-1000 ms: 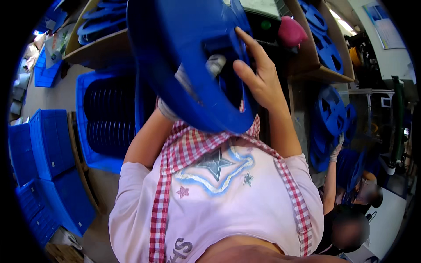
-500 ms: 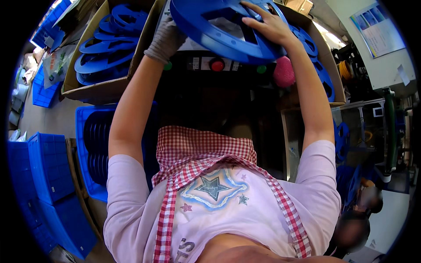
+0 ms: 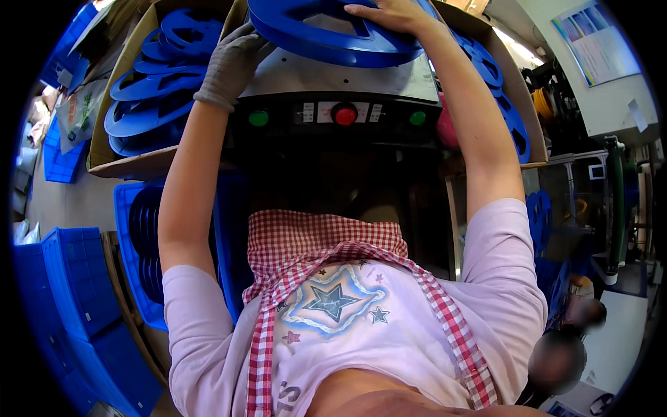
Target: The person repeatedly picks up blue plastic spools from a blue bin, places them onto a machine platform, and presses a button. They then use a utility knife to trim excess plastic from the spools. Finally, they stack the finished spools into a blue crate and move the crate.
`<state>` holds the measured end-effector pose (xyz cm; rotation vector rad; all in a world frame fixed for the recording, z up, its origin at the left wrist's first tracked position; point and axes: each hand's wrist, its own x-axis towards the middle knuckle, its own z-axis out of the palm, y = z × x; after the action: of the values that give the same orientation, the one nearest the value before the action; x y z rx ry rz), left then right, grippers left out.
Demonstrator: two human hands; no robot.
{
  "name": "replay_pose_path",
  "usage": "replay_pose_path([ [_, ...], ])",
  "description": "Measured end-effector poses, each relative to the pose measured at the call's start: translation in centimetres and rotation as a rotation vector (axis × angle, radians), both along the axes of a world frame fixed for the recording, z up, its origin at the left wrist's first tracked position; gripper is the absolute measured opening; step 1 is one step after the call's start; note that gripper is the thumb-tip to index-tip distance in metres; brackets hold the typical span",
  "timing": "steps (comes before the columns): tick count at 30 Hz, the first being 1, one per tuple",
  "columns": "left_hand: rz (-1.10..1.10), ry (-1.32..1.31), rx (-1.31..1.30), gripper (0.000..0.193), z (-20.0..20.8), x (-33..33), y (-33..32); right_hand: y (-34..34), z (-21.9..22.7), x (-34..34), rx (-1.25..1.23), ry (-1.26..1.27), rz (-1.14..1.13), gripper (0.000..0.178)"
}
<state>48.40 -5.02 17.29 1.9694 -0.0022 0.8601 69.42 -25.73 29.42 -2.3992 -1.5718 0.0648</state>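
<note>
A blue plastic reel (image 3: 326, 43) with cut-out openings is at the top of the view, tilted above a grey metal plate (image 3: 306, 75). My left hand (image 3: 233, 66), in a grey glove, grips its left rim, the fingertips partly hidden behind the edge. My bare right hand (image 3: 392, 15) holds the reel near its upper middle, thumb and fingers bent at an opening. Below the plate runs a black control panel (image 3: 292, 135) with a red button (image 3: 344, 115) between two green ones.
Cardboard boxes with blue reels stand on the left (image 3: 111, 156) and right (image 3: 536, 139). A blue crate (image 3: 125, 229) with dark discs is beside my left arm. Blue bins (image 3: 80, 278) are stacked far left. Blurred heads of people (image 3: 559, 361) show at lower right.
The reel has moved up and left, and it lies flatter. Both hands moved with it, uncovering more of the metal plate and both green buttons.
</note>
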Motion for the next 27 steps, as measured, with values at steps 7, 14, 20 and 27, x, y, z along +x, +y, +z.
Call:
replay_pose_path([
  [7, 0.469, 0.304, 0.503, 0.072, 2.7, -8.1, -8.0, -14.5, -5.2, -0.5, 0.516, -0.368, 0.035, 0.084],
  [14, 0.595, 0.481, 0.614, 0.091, 0.0, -8.5, -8.1, -18.6, -12.2, -0.4, 0.354, -0.294, -0.173, 0.090],
  [20, 0.601, 0.449, 0.658, 0.079, 0.8, -9.6, -8.5, -20.5, -11.8, 5.1, 0.512, -0.161, -0.131, 0.068],
  [27, 0.560, 0.420, 0.472, 0.053, 1.9, -13.0, -10.9, -34.2, -15.5, 19.3, -0.135, -0.134, -1.195, 0.078],
])
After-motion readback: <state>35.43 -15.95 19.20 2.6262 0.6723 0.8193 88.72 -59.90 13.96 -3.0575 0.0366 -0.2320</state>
